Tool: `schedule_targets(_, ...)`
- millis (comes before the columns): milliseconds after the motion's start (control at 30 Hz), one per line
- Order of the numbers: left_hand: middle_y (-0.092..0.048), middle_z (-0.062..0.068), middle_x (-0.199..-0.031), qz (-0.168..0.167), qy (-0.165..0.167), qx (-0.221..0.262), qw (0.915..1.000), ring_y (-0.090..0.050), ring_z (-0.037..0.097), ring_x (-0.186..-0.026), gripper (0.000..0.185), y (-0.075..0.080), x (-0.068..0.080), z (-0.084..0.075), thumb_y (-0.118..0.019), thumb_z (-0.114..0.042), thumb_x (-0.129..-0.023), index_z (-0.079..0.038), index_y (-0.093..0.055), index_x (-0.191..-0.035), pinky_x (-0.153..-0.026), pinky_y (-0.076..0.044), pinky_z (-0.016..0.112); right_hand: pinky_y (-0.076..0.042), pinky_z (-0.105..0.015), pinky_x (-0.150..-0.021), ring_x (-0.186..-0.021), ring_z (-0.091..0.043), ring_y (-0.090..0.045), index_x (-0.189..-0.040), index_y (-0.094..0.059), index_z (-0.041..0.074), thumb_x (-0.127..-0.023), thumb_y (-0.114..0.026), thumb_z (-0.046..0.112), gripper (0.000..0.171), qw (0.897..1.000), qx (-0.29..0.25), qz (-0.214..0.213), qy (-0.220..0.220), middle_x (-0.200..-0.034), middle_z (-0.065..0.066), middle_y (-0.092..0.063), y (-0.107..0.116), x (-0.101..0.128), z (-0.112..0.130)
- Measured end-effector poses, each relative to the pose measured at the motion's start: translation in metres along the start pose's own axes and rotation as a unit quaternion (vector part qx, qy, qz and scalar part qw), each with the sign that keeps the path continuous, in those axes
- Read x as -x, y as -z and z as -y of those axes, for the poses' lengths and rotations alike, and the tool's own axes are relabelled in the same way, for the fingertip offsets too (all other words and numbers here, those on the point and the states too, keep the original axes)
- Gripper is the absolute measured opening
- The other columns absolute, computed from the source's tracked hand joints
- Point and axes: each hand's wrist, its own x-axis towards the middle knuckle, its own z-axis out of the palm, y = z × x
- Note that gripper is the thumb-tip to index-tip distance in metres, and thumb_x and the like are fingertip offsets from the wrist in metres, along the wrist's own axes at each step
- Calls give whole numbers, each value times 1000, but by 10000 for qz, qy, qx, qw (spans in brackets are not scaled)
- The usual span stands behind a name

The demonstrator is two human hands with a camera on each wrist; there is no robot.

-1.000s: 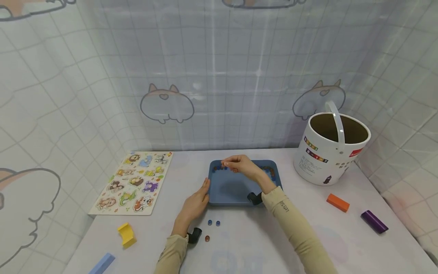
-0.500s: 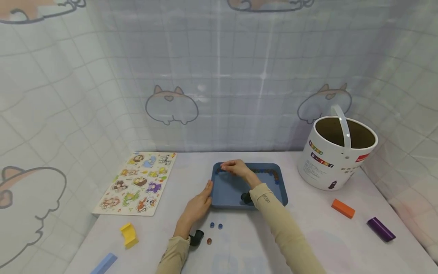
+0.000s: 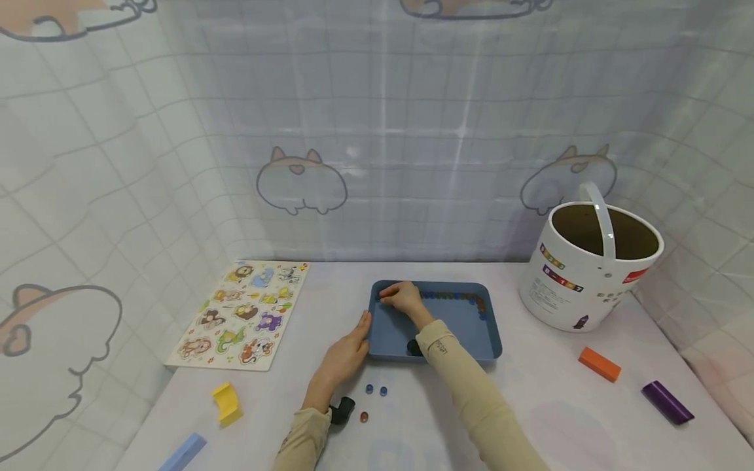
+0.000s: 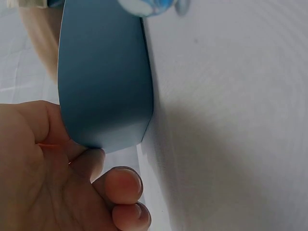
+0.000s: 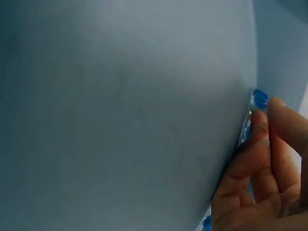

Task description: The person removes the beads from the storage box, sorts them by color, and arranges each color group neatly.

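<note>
Blue bead (image 5: 260,99), which my right hand (image 3: 403,297) appears to pinch, sits near the far left corner of the tray (image 3: 391,330); my left hand (image 3: 344,356), fingers extended, touches its side. I judge this a placing step; next calls for release, then fetching loose beads (image 3: 369,388) from the bench (image 3: 565,412).

Head view: cannot see part of bead row (image 3: 450,296) behind right grip (image 3: 405,299); cannot count pieces, too small. Cannot read finer print (image 3: 543,299) on white bucket (image 3: 580,304). Lose near end of light blue block (image 3: 184,451) at lower edge. Left wrist view: cannot identify blue-and-white round thing (image 4: 146,5), blurred and cut off at top; see left grip (image 4: 57,173) cropped by left and lower edges. Right wrist view: see blue bead (image 5: 260,98) partly covered by right grip.
</note>
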Motion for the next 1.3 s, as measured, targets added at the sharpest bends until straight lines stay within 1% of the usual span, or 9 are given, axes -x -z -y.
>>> schedule_targets(267,-24,8,-160,8,-40,7,10000,-36,28,-143,56,1,1,-1,-41,-16,-101,-6,-25,-153,-114,-35,47,-57,-35,-79,-86,-22,-70,-96,-79,11,-80,-78,11,16,9968,547,-580,-37,-93,-6,-77,-13,3,11)
schedule_targets(467,-26,8,-159,-21,-46,-46,10000,-38,29,-142,56,0,1,-1,-42,-16,-100,-6,-27,-153,-113,-37,48,-57,-33,-74,-82,-22,-69,-97,-78,9,-80,-77,13,17,9917,1184,-363,353,-91,-6,-76,-13,-1,10)
schedule_targets(533,-26,8,-159,-53,-43,-72,10000,-38,29,-141,56,0,1,-1,-42,-16,-100,-6,-27,-153,-112,-38,48,-57,-31,-72,-82,-21,-70,-98,-78,8,-82,-76,14,17,9920,1134,-254,498,-92,-7,-76,-10,-1,9)
schedule_targets(633,-26,8,-159,-92,-45,-64,9999,-38,28,-142,56,0,0,-1,-42,-17,-100,-6,-27,-153,-113,-37,48,-56,-29,-68,-80,-21,-69,-101,-76,6,-84,-73,13,18,9959,688,-77,575,-95,-10,-75,-2,-1,9)
schedule_targets(733,-25,8,-160,-50,-25,-8,10000,-35,27,-143,56,1,0,-1,-41,-17,-101,-6,-26,-153,-114,-36,47,-56,-28,-68,-79,-20,-69,-103,-75,7,-86,-72,14,19,9991,21,62,417,-96,-11,-74,9,1,11)
schedule_targets(833,-26,8,-159,-69,-22,-7,10000,-36,27,-143,56,1,1,-1,-42,-16,-100,-5,-26,-152,-114,-36,47,-58,-34,-75,-83,-23,-69,-104,-73,9,-87,-71,16,19,9979,-541,145,331,-97,-10,-73,21,5,16)
schedule_targets(1133,-26,7,-159,-123,-40,-23,9999,-37,28,-142,56,-1,3,0,-43,-17,-100,-6,-27,-152,-113,-37,48,-53,-54,-83,-96,-43,-62,-108,-70,11,-89,-68,20,21,9926,-1088,263,461,-105,-10,-69,53,23,28)
schedule_targets(1200,-27,6,-159,-135,-11,-40,9999,-37,28,-142,56,0,3,0,-43,-17,-100,-7,-28,-152,-113,-37,48,-53,-53,-83,-97,-43,-62,-108,-70,11,-89,-69,20,21,9910,-1228,276,460,-107,-10,-69,59,27,29)
schedule_targets(1300,-27,7,-159,-138,-24,-65,9999,-38,28,-142,56,0,3,0,-43,-17,-100,-7,-28,-152,-112,-37,49,-55,-41,-76,-91,-35,-64,-107,-70,11,-89,-69,19,20,9891,-1349,260,536,-105,-8,-69,66,34,27)
